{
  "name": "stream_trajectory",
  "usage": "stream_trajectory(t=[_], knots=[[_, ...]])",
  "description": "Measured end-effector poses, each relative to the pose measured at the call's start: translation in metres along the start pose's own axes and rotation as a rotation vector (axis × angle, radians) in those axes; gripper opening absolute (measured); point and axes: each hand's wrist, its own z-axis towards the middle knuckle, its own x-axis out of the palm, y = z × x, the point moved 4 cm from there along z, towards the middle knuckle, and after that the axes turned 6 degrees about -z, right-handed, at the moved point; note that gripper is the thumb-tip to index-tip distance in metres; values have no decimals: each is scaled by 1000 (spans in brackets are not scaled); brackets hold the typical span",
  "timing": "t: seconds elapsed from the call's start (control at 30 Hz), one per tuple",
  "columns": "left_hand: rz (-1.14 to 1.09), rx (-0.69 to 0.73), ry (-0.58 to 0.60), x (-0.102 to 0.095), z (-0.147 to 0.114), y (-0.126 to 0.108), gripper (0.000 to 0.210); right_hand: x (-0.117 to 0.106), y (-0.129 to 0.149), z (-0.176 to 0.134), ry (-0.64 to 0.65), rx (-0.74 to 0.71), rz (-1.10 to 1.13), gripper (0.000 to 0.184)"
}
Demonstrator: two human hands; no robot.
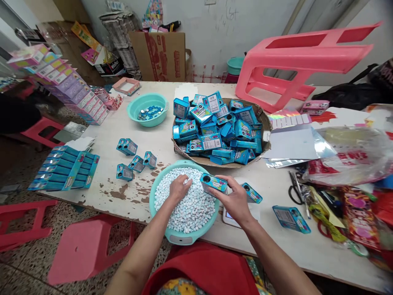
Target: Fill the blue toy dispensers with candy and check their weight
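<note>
My right hand (235,198) grips a blue candy tin (214,183) over the right side of a turquoise basin (153,205). The tin is tilted, and a dark round opening shows on its top. Small white and pale blue candies (193,213) fill the basin. My left hand (180,188) is in among them, fingers curled into the heap and its fingertips partly hidden. Beside my right hand, another blue tin (251,193) rests near a pale flat device (231,219), which that hand partly covers. Farther right stands one more blue tin (291,219).
A cardboard tray (267,123) heaped with blue tins lies beyond the basin. Several tins (137,164) stand to the left, near filled display boxes (66,170). A smaller turquoise bowl (159,119) holds round lids. Scissors (295,188) and a pink stool (276,61) are on the right.
</note>
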Motion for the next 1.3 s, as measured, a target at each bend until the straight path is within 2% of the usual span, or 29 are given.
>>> stream_trajectory(t=[0.07,0.2,0.33,0.43,0.53,0.63,0.77,1.03,1.3], knots=[[-162,-62,-83,-4,1,3,21,5,-2,-2,37,-4,-33,35],[-350,-176,-136,-10,-3,-8,33,15,-2,-7,87,-63,-72,33],[-920,-323,-118,-19,-16,-46,33,27,7,-11,137,-190,-141,34],[-1148,-263,-103,-25,-26,-82,29,39,17,-11,195,-227,-224,33],[-1184,-146,-184,-30,-31,-103,25,50,28,-10,253,-240,-290,31],[-1183,-90,-222,-31,-34,-107,23,54,34,-9,261,-229,-297,32],[-1206,-105,-233,-30,-35,-107,28,54,36,-8,229,-212,-267,34],[-1137,-38,-352,-37,-37,-110,33,50,46,-10,197,-258,-243,36],[-1066,-57,-326,-22,-29,-108,28,53,35,-7,168,-195,-298,34]])
